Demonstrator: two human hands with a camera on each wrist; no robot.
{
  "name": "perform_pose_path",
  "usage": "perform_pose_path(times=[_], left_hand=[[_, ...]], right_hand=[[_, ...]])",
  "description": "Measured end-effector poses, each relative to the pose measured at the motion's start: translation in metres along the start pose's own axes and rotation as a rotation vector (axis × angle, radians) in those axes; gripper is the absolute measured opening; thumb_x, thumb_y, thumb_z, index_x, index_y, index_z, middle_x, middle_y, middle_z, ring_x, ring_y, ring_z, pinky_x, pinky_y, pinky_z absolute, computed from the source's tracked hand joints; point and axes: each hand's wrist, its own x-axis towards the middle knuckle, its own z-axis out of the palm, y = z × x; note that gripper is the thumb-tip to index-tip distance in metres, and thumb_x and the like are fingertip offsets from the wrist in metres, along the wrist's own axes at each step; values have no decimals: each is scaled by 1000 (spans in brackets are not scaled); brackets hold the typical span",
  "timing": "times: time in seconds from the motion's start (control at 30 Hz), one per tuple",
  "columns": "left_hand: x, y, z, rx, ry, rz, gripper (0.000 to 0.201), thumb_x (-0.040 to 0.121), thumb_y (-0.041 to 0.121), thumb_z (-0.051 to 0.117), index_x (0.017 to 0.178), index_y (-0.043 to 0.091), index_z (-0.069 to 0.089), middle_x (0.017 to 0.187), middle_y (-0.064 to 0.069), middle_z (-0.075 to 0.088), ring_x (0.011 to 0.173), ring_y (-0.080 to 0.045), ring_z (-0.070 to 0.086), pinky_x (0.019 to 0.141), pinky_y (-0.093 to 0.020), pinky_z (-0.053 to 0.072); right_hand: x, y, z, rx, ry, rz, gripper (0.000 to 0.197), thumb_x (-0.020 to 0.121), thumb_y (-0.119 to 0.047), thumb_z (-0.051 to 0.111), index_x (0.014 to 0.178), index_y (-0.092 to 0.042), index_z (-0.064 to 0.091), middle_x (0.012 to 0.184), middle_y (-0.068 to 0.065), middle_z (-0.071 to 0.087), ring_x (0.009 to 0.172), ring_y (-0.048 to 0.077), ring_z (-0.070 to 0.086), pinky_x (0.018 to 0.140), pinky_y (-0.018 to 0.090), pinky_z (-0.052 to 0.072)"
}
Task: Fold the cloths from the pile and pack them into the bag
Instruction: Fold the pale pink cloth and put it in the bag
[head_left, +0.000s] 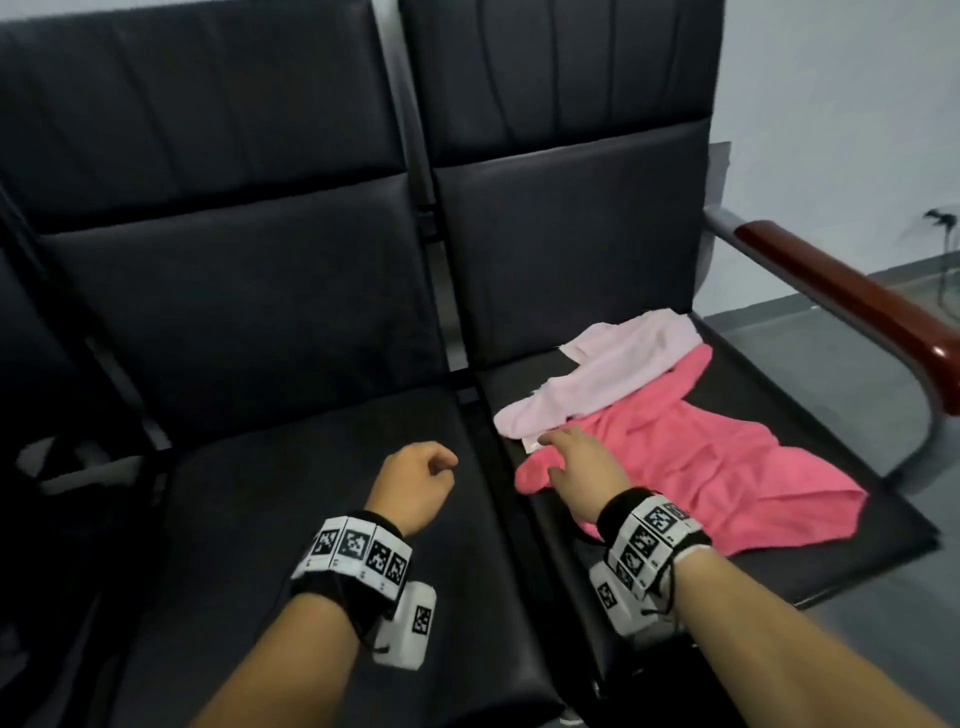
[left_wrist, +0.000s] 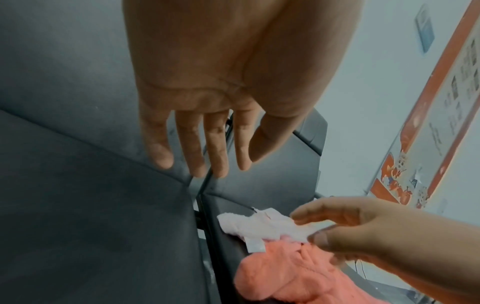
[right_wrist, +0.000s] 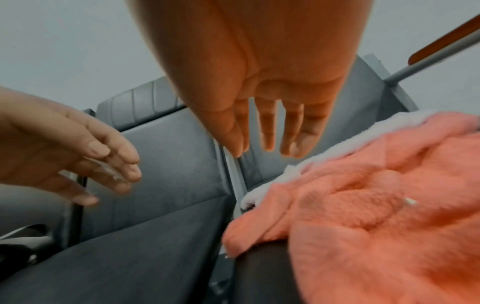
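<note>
A pale pink cloth (head_left: 597, 374) lies partly over a crumpled bright pink cloth (head_left: 701, 467) on the right black seat (head_left: 779, 545). My right hand (head_left: 549, 454) reaches over the pile's near left corner, fingers stretched out, tips at the pale cloth's edge and holding nothing. In the right wrist view its fingers (right_wrist: 270, 131) hang straight above both cloths (right_wrist: 363, 216). My left hand (head_left: 441, 465) hovers over the left seat (head_left: 291, 467), loosely curled and holding nothing. In the left wrist view its fingers (left_wrist: 187, 148) are relaxed, and the right hand (left_wrist: 350, 226) touches the pale cloth (left_wrist: 259, 224).
The seats form a row with tall black backrests (head_left: 218, 130). A red-brown wooden armrest (head_left: 857, 291) on a metal bar borders the right seat. A blurred dark object with a pale strip (head_left: 78, 462) sits at the far left. Grey floor and a white wall lie to the right.
</note>
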Motion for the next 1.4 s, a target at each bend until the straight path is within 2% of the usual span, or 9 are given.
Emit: perform_pose_path(times=[0.17,0.27,0.53,0.7,0.87,0.97,1.07,1.17,1.4], left_hand=[[36,9,32,18,7,-13,22,89,10,63,105,21,73,107,4,66,100,-11,61,89,-20,43],[47,6,37,31,-1,-19,21,89,10,64,103,23,73,105,6,65,100,-11,61,89,-20,42],[57,4,44,-7,-4,33,23,88,9,64,106,21,72,106,4,64,101,-12,62,92,-22,45],[45,19,41,-127,25,97,43,85,7,70,125,24,63,119,4,61,106,-8,59,92,-21,48],[16,39,31,-241,35,254,74,81,10,76,144,31,45,134,16,47,119,6,49,95,-10,41],[-12,47,16,-346,125,320,61,85,11,74,138,33,50,127,17,56,117,6,54,94,-7,42],[-43,39,-6,-429,176,361,38,90,7,69,113,37,64,105,18,69,100,2,65,79,-9,48],[-73,18,-32,-409,198,315,20,91,8,65,98,26,72,93,10,72,88,-5,67,73,-22,52],[-147,-35,-79,-488,219,232,16,94,18,61,85,26,72,84,1,71,77,-9,67,65,-25,53]], right_hand=[[49,24,10,-256,-61,-49,51,87,-17,52,132,-40,58,164,-1,16,150,31,9,118,47,21],[67,28,19,-341,-184,-18,53,86,-20,53,134,-41,55,165,-4,8,151,33,0,120,49,12],[81,35,14,-267,-3,-53,36,94,-20,48,128,-22,60,141,-6,50,138,21,36,112,40,28],[61,13,-22,265,220,-134,26,86,1,62,109,-4,73,117,4,68,110,18,62,93,13,38],[6,-34,-43,569,286,-271,22,83,1,70,98,-13,77,102,-22,65,100,-2,64,90,18,51],[-24,-62,-46,688,221,-336,22,83,3,70,97,-12,77,107,-11,69,103,5,66,91,26,53],[-53,-85,-44,782,189,-374,23,82,8,69,97,-7,77,108,-1,70,102,12,67,90,32,54],[-78,-111,-34,810,146,-410,30,78,11,69,101,-7,76,108,2,68,102,15,67,90,33,55],[-116,-176,-1,647,35,-530,54,74,-3,74,121,-28,64,106,-12,64,99,8,64,82,19,52]])
